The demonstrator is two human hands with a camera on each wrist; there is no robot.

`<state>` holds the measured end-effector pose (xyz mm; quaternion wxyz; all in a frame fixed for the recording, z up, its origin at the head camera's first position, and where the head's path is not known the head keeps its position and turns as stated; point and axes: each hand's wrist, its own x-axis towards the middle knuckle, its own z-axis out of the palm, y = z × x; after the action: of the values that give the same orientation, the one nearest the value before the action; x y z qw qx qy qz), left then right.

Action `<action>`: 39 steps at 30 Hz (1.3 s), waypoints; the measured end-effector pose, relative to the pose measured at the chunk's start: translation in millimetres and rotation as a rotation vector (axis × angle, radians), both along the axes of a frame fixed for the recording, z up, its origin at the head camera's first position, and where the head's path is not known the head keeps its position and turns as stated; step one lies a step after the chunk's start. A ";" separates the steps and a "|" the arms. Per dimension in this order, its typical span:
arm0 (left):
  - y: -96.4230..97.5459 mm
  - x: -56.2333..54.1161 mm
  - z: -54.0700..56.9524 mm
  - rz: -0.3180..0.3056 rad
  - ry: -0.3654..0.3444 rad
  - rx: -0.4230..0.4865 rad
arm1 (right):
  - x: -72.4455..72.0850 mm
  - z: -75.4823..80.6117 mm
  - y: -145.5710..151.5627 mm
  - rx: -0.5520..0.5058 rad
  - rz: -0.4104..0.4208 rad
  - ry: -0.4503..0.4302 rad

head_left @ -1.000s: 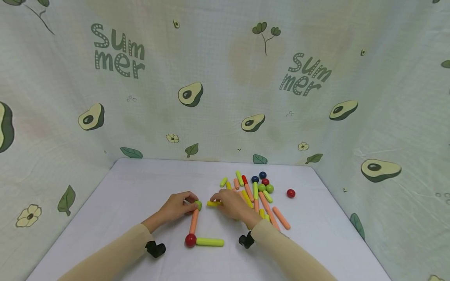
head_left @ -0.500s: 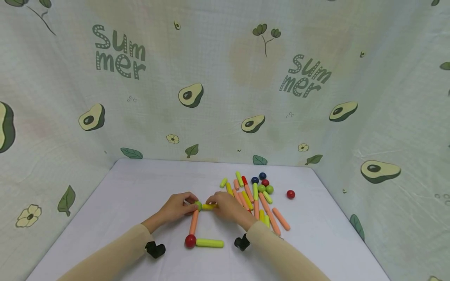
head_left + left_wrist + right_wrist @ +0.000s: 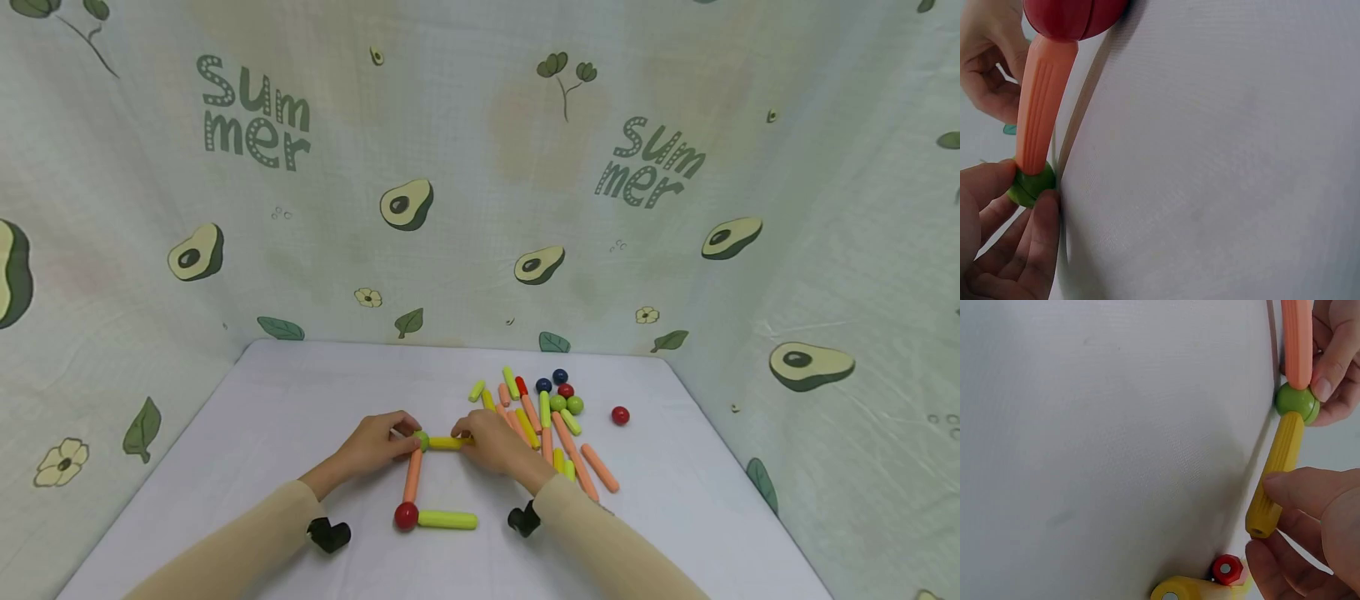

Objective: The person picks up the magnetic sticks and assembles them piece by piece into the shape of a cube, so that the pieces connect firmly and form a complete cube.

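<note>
My left hand (image 3: pixel 382 442) pinches a green ball (image 3: pixel 1032 186) between thumb and fingers. From that ball an orange rod (image 3: pixel 1041 106) runs toward me to a red ball (image 3: pixel 407 516). A yellow-green rod (image 3: pixel 447 519) extends rightward from the red ball. My right hand (image 3: pixel 497 443) grips a yellow rod (image 3: pixel 1275 469) near its outer end, thumb on top. The yellow rod's other end meets the green ball in the right wrist view. Together the pieces outline three sides of a square, open at the right.
Several loose rods, orange (image 3: pixel 600 467), yellow and green among them, lie right of my right hand. Behind them sit green balls (image 3: pixel 575 405) and dark blue balls (image 3: pixel 560 377). A red ball (image 3: pixel 620 415) lies farther right. A patterned cloth (image 3: pixel 465 250) hangs behind the table.
My right hand has brought the yellow rod leftward to the green ball, closing the gap between them. The left hand keeps its hold, and the red ball with its rods stays put.
</note>
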<state>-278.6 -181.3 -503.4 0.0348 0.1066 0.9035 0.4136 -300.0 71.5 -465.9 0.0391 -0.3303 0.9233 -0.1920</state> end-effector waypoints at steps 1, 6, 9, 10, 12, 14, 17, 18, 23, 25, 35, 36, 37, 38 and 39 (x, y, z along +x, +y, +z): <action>0.0 0.3 0.4 -0.007 0.022 -0.023 | 0.1 0.2 0.5 -0.005 0.004 0.004; 2.6 -0.7 3.5 -0.056 0.133 -0.150 | -0.1 1.0 2.1 -0.030 0.014 0.013; 5.6 -3.4 5.8 -0.100 0.163 -0.182 | -0.3 1.2 2.2 -0.031 0.022 0.019; 7.0 -4.4 6.9 -0.120 0.170 -0.186 | -0.2 1.4 2.5 -0.030 0.024 0.020; 9.8 -6.6 8.4 -0.159 0.187 -0.193 | -0.1 1.5 2.6 -0.030 0.032 0.026; 12.7 -9.1 9.3 -0.197 0.209 -0.205 | -0.3 1.5 2.5 -0.032 0.037 0.029; 15.6 -12.4 8.1 -0.223 0.220 -0.217 | -1.0 0.8 2.1 -0.040 0.036 0.025; 16.3 -13.4 7.3 -0.226 0.219 -0.219 | -1.4 0.5 2.0 -0.041 0.034 0.024; 18.0 -15.3 3.9 -0.211 0.195 -0.210 | -1.8 0.2 3.2 -0.050 0.036 0.030; 18.0 -15.1 3.8 -0.209 0.190 -0.207 | -0.7 0.4 5.2 -0.050 0.031 0.029; 15.7 -10.0 5.3 -0.188 0.154 -0.172 | -5.9 11.0 77.0 -0.124 -0.128 0.022; 15.5 -9.9 4.9 -0.186 0.150 -0.173 | -8.3 11.8 89.4 -0.137 -0.167 0.025; 15.4 -9.8 4.6 -0.186 0.151 -0.169 | -11.2 12.2 101.9 -0.134 -0.212 0.035; 15.2 -9.7 4.1 -0.187 0.153 -0.170 | -14.3 12.6 114.4 -0.133 -0.250 0.043; 15.0 -9.5 3.8 -0.187 0.156 -0.168 | -17.3 12.9 126.6 -0.129 -0.286 0.051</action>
<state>-288.2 -166.3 -499.7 0.0120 0.2189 0.9211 0.3218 -317.3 198.2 -453.0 -0.0333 -0.2021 0.9473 -0.2462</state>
